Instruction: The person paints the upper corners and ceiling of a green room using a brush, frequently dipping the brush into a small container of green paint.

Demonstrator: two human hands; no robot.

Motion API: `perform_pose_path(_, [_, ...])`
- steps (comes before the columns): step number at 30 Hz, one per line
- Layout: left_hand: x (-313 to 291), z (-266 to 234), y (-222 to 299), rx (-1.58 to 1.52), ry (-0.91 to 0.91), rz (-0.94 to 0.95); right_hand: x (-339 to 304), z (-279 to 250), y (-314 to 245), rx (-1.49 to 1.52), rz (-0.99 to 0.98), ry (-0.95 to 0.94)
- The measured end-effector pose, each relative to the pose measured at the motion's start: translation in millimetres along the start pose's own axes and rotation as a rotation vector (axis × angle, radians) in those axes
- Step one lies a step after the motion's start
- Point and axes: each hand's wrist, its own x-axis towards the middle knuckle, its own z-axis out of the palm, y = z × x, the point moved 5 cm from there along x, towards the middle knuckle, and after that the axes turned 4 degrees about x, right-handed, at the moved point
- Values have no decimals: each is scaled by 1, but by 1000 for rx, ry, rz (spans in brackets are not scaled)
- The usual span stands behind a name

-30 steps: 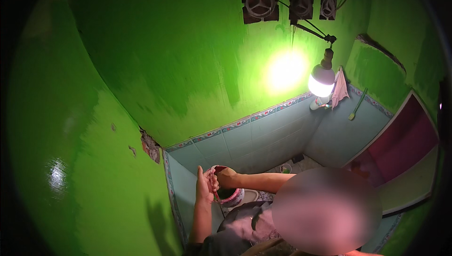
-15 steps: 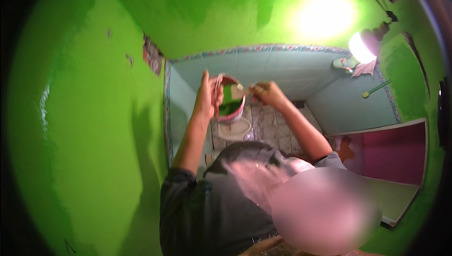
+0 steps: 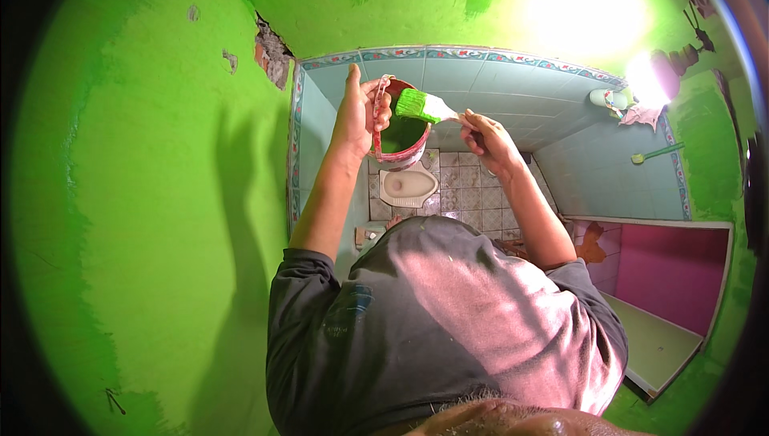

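The left hand (image 3: pixel 358 114) is closed around the rim of a small paint bucket (image 3: pixel 398 127), holding it up in front of the chest. The right hand (image 3: pixel 485 135) is clamped on the handle of a paintbrush (image 3: pixel 422 106), its green-loaded bristles resting over the bucket's mouth. Far below lies a white squat toilet (image 3: pixel 407 186) on the tiled floor (image 3: pixel 469 187), between pale blue wall tiles (image 3: pixel 513 91) and bright green walls (image 3: pixel 160 195).

You're in a small home bathroom mid-repaint, squat toilet (image 3: pixel 408 186) set in the patterned floor tiles (image 3: pixel 469 189) below you, pale blue wall tiles (image 3: pixel 513 99) with a patterned border, fresh bright green walls (image 3: pixel 152 195) above, bare glowing bulb (image 3: pixel 645 79) far right.
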Motion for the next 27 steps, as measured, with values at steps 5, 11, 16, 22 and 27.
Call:
perform_pose_path(5, [-2, 0, 2, -25, -11, 4, 7, 1, 9, 134, 37, -3])
perform_pose_path(11, [-10, 0, 5, -44, -17, 18, 14, 3, 28, 594, 211, -192])
perform_pose_path(16, [-3, 2, -3, -89, -1, -11, 8, 13, 6, 703, 108, -243])
perform_pose_path(22, [-9, -15, -14, -107, 40, -55, -14, 10, -146, 321, -365, -26])
perform_pose_path(27, [-14, -28, -26, -90, 69, -49, -60, -9, -310, 163, -822, 6])
